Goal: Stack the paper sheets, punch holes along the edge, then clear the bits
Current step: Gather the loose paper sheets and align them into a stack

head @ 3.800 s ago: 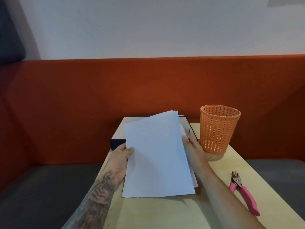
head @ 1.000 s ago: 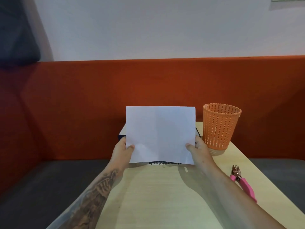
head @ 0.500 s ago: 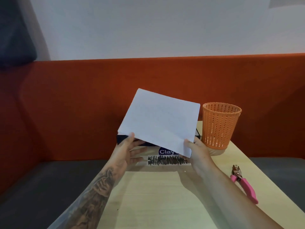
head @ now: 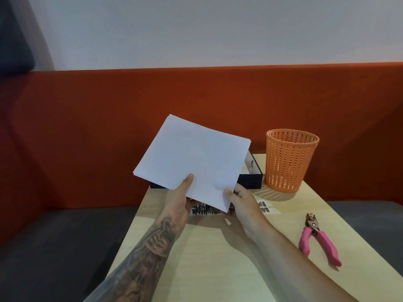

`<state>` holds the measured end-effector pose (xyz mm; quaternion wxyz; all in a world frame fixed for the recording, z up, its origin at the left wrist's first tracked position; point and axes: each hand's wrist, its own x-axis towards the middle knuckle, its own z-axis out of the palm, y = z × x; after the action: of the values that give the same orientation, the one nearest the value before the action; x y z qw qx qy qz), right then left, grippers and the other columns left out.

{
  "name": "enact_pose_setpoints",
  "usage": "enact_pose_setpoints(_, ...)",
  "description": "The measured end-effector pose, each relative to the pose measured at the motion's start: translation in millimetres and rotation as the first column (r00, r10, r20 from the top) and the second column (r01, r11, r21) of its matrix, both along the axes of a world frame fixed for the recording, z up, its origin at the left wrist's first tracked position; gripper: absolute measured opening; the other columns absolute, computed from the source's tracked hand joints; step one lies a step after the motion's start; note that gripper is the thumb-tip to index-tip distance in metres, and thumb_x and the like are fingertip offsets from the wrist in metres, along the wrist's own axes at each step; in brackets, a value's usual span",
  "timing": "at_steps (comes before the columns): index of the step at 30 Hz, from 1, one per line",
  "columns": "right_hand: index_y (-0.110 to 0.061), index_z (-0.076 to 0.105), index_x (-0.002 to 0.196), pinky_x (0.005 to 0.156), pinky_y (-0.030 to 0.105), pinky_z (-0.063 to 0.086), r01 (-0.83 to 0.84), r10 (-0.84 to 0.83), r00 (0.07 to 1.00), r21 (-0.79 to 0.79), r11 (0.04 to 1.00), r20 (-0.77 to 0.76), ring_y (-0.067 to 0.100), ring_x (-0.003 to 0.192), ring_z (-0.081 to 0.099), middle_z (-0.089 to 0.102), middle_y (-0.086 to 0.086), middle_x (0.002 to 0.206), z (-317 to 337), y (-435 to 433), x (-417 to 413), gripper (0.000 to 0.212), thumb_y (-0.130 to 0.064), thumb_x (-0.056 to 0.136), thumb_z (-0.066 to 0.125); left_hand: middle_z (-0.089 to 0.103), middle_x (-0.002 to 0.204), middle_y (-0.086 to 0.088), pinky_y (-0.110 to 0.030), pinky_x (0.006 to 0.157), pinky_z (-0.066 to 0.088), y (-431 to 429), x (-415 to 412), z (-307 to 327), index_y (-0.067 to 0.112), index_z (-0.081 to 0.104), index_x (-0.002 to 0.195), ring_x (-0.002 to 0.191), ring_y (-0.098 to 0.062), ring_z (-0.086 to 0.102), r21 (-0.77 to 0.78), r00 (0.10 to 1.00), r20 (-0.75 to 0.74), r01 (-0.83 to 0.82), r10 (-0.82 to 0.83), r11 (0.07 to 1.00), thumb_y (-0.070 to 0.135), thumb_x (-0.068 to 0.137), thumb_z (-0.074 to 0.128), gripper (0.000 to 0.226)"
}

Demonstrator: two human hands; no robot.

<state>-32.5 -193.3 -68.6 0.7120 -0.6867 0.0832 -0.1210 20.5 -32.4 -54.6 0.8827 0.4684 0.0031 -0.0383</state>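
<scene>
The left hand [head: 181, 199] and the right hand [head: 239, 201] pinch the paper sheets [head: 192, 164] at the near edge, tilted above the table [head: 218, 258], so I think the sheets can fan apart if 1 grip loosens.

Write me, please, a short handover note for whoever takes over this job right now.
Left hand: pinches the paper stack at its near edge, thumb on top.
Right hand: pinches the same stack at its near corner.
The stack is held tilted above the table, in front of a dark box.
The pink hole punch lies on the table to the right, with no hand on it; the orange basket stands beyond it.
Done: sheets gathered into one stack; no holes show.
Left: punch holes along the edge, then clear the bits.
</scene>
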Motion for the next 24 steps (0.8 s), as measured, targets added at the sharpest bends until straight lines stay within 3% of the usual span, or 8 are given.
enact_pose_setpoints(3,-0.022,0.073,0.111,0.070,0.043,0.057,-0.032,0.032,0.999,0.020,0.999,0.000,0.028,0.090,0.070,0.076,0.014,0.114,0,-2,1,0.020,-0.014,0.104,0.056,0.077,0.116,-0.006,-0.046,0.088,0.059,5,1,2,0.016,0.065,0.123,0.105,-0.028,0.072,-0.054,1.000,-0.008,0.002,-0.003,0.999,0.010,0.093,0.069,0.031)
enact_pose_setpoints(5,-0.020,0.065,0.126,0.083,0.044,0.060,0.039,-0.043,0.998,0.078,0.996,0.053,0.022,0.104,0.070,0.073,0.007,0.121,7,-8,3,0.025,-0.014,0.102,0.060,0.077,0.115,-0.006,-0.049,0.094,0.057,11,5,8,0.017,0.068,0.117,0.107,-0.028,0.072,-0.018,1.000,-0.004,-0.019,0.019,1.000,0.008,0.094,0.068,0.025)
enact_pose_setpoints(7,-0.021,0.050,0.146,0.103,0.041,0.053,0.157,-0.164,0.977,0.064,0.986,0.139,0.016,0.122,0.061,0.062,-0.002,0.137,17,-19,3,0.050,-0.015,0.099,0.066,0.076,0.117,-0.008,-0.052,0.100,0.054,19,11,17,0.013,0.069,0.117,0.110,-0.030,0.070,0.053,0.999,0.028,-0.047,0.046,0.997,0.006,0.092,0.069,0.026)
enact_pose_setpoints(11,-0.020,0.039,0.156,0.112,0.035,0.038,0.278,-0.222,0.934,-0.176,0.944,0.279,0.010,0.135,0.046,0.048,-0.009,0.149,33,-38,6,0.065,-0.018,0.098,0.068,0.076,0.115,-0.005,-0.046,0.095,0.056,36,18,48,0.013,0.068,0.121,0.109,-0.028,0.071,0.379,0.974,0.224,-0.059,-0.029,0.923,0.007,0.091,0.070,0.031)
enact_pose_setpoints(13,-0.019,0.049,0.149,0.111,0.036,0.043,0.236,-0.190,0.945,-0.152,0.960,0.264,0.011,0.132,0.054,0.058,-0.008,0.145,39,-43,8,0.057,-0.014,0.096,0.068,0.077,0.114,-0.003,-0.044,0.092,0.057,41,18,63,0.015,0.069,0.122,0.107,-0.026,0.072,0.543,0.955,0.260,-0.022,-0.144,0.839,0.011,0.091,0.071,0.031)
enact_pose_setpoints(17,-0.021,0.068,0.119,0.081,0.029,0.055,0.129,-0.120,0.972,-0.030,0.991,0.204,0.017,0.105,0.072,0.077,-0.008,0.109,39,-38,8,0.033,0.001,0.096,0.059,0.077,0.112,0.000,-0.038,0.086,0.058,35,9,75,0.016,0.072,0.118,0.104,-0.020,0.073,0.696,0.933,0.241,0.024,-0.265,0.718,0.014,0.092,0.071,0.027)
enact_pose_setpoints(19,-0.020,0.069,0.118,0.080,0.031,0.053,0.141,-0.137,0.973,-0.008,0.990,0.188,0.019,0.103,0.072,0.077,-0.006,0.108,35,-37,6,0.032,0.001,0.097,0.058,0.078,0.109,-0.001,-0.032,0.079,0.057,32,4,72,0.014,0.072,0.115,0.099,-0.019,0.074,0.648,0.945,0.240,0.014,-0.221,0.762,0.013,0.092,0.071,0.022)
enact_pose_setpoints(24,-0.023,0.067,0.106,0.081,0.030,0.053,0.151,-0.151,0.977,0.008,0.988,0.152,0.016,0.097,0.069,0.075,-0.007,0.103,25,-32,1,0.033,0.006,0.096,0.055,0.079,0.106,-0.001,-0.043,0.092,0.058,29,-3,44,0.017,0.072,0.106,0.102,-0.024,0.074,0.542,0.978,0.150,0.042,-0.147,0.840,0.016,0.090,0.074,0.016)
